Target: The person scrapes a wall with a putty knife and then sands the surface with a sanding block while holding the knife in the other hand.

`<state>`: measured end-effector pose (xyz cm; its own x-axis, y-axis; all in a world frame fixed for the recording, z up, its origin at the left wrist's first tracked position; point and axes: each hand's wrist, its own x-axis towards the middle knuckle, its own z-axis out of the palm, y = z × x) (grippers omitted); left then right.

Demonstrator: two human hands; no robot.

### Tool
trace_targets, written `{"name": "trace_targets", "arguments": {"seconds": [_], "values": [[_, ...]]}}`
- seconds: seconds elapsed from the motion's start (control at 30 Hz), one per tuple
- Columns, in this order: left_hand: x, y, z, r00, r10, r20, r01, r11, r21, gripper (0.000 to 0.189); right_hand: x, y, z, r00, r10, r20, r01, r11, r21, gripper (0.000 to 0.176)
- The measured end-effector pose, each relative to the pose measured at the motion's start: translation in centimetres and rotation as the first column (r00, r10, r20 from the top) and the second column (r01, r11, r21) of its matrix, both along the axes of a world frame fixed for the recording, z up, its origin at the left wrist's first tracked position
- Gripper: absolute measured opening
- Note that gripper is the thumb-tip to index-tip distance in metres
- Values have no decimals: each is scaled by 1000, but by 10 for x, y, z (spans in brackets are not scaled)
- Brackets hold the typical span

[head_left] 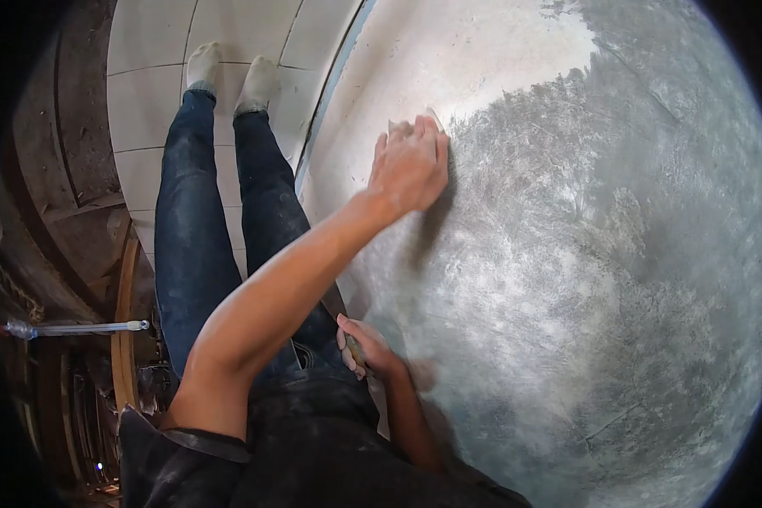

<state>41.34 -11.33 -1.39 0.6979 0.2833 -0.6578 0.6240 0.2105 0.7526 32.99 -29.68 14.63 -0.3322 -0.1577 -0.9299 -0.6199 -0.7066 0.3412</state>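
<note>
My left hand [408, 169] reaches across my body to the wall [550, 279], back of the hand toward me. Its bent fingers press a thin, pale flat piece [433, 118] against the surface, mostly hidden beneath them and slightly blurred. The hand is at the border between a whitish area [483, 59] and a mottled grey area. Near my hip, my right hand [368, 349] is closed around a greyish handle [352, 346]. A dark, narrow blade-like edge shows just beyond that hand; the tool's full shape is hidden.
Light floor tiles [148, 106] lie under my socked feet [258, 83], meeting the wall along a blue-grey strip [334, 72]. To the left are a wooden beam [125, 339], a pale rod [85, 328] and dark, cluttered ground [85, 152].
</note>
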Motion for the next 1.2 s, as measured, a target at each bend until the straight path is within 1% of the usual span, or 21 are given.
{"name": "trace_targets", "arguments": {"seconds": [0.03,0.07,0.17,0.2,0.27,0.3,0.33,0.43,0.47,0.57,0.6,0.67,0.7,0.73,0.83,0.87,0.97,1.03,1.1,1.13,1.2], "values": [[-5,-5,9,1000,12,26,-12,1000,8,58,0,-1,-1,1000,6,-2,-5,1000,3,50],[-9,-13,21,998,55,33,-57,997,59,56,0,-2,-3,1000,9,-2,-9,1000,3,50],[-10,-29,20,975,181,126,-185,983,16,57,-2,-1,1,1000,8,9,-8,1000,-28,50],[-7,-25,10,976,162,145,-172,984,55,57,-2,2,1,1000,11,17,-11,999,-33,49],[-1,-10,-12,986,91,140,-96,995,31,57,-1,5,2,999,30,13,-29,998,-46,50],[1,-1,-16,989,56,140,-60,998,25,57,0,7,1,999,41,12,-41,998,-46,50],[2,5,-10,990,82,116,-81,997,-10,56,-1,6,0,999,35,9,-35,999,-40,50],[-1,-4,5,981,97,170,-102,994,25,56,-1,1,-2,1000,26,9,-26,999,-23,49],[-4,-11,18,978,155,138,-163,985,51,55,0,1,-2,1000,26,15,-26,1000,-16,49],[-5,-12,12,969,157,193,-171,984,56,54,-1,5,3,1000,13,16,-12,999,-50,50],[0,-14,1,961,189,201,-216,968,127,42,0,7,1,1000,11,17,-10,998,-57,50],[5,-10,-14,972,177,152,-203,963,178,44,-1,5,0,1000,24,14,-23,998,-52,50],[7,-4,-13,976,174,131,-198,959,205,45,-1,5,0,999,32,14,-31,998,-47,50],[7,-3,-6,975,188,120,-207,963,172,46,0,6,0,999,35,19,-35,998,-46,50],[-2,-13,24,974,173,145,-200,960,195,46,0,6,0,999,39,26,-38,999,-39,50],[-8,-18,37,968,199,152,-223,962,159,46,0,4,-1,999,35,24,-34,999,-32,50],[-6,-23,24,957,220,188,-256,947,194,45,-2,3,1,1000,1,18,0,999,-40,51],[3,-10,3,970,191,150,-214,964,156,42,-1,3,1,1000,-8,19,9,999,-43,51],[8,0,-5,978,184,95,-195,973,125,40,-1,3,-1,1000,-1,8,1,999,-40,51],[8,0,-2,973,202,108,-219,959,182,38,0,4,-1,1000,5,1,-5,999,-35,51],[1,-4,10,976,171,135,-188,975,123,38,2,5,0,1000,15,-18,-15,999,-28,51]]}}
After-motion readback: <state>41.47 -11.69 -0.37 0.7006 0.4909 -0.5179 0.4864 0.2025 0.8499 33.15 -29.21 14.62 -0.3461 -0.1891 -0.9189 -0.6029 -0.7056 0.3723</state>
